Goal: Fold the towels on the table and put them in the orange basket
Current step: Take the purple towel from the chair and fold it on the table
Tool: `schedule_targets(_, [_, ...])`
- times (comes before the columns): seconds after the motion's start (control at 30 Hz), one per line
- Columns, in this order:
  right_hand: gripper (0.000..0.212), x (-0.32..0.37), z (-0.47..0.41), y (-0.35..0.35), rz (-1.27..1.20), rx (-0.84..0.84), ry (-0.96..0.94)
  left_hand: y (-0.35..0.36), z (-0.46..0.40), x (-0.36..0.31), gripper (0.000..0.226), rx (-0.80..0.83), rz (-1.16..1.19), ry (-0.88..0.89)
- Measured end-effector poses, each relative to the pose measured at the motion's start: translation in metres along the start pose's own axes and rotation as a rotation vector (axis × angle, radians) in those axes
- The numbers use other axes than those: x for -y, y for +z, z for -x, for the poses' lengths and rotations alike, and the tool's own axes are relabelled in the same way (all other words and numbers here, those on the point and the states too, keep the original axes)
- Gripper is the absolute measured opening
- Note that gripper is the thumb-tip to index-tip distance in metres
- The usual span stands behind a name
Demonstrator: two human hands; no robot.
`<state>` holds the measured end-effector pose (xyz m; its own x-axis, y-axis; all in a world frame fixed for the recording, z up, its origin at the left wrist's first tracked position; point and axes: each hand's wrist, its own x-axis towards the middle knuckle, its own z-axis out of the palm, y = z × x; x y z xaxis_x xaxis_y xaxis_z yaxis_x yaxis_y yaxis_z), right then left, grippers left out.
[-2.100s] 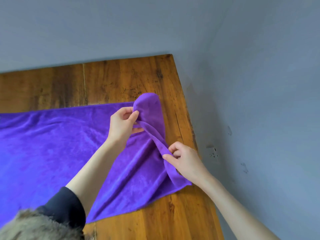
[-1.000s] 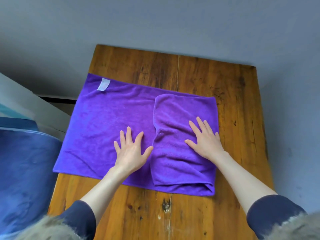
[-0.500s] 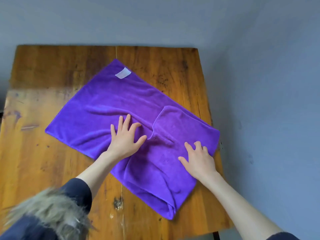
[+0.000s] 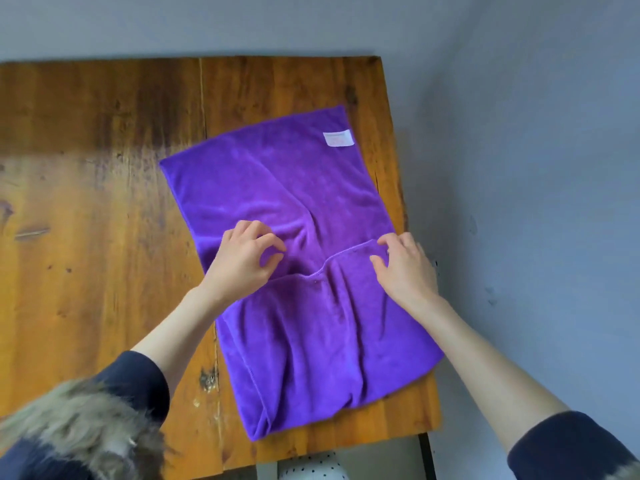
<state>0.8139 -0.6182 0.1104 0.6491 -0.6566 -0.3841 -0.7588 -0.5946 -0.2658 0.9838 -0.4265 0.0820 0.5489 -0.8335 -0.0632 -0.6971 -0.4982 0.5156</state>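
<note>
Purple plush towel part-folded on the worn wooden table; the fold may skew or slide off.

My left hand is clawed over the single layer, fingertips curled; whether they pinch cloth I cannot tell. My right hand rests near the folded flap's hem, fingers loosely bent, no clear grip. The towel's right side runs along the table edge, its near corner overhanging. Risks: an uneven pull crooks the fold; wrinkles bunch; a drag rightward tips it off. Orange basket not in view.
</note>
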Motion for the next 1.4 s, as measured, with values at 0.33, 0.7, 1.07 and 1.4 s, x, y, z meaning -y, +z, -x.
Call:
schedule_targets(0.33, [0.017, 0.001, -0.036, 0.013, 0.192, 0.143, -0.220, -0.008, 0.058, 0.029, 0.041, 0.162, -0.145, -0.185])
schedule_targets(0.7, [0.019, -0.017, 0.007, 0.020, 0.233, 0.332, -0.177, -0.007, 0.081, 0.009, 0.029, 0.304, -0.266, -0.230])
schedule_targets(1.07, [0.028, -0.021, 0.025, -0.044, -0.105, 0.318, 0.149, -0.088, 0.076, 0.013, 0.010, 0.287, 1.021, -0.685])
schedule_targets(1.4, [0.004, -0.003, -0.007, -0.126, -0.376, -0.017, 0.045, -0.161, 0.041, 0.002, 0.014, 0.121, 1.117, -0.586])
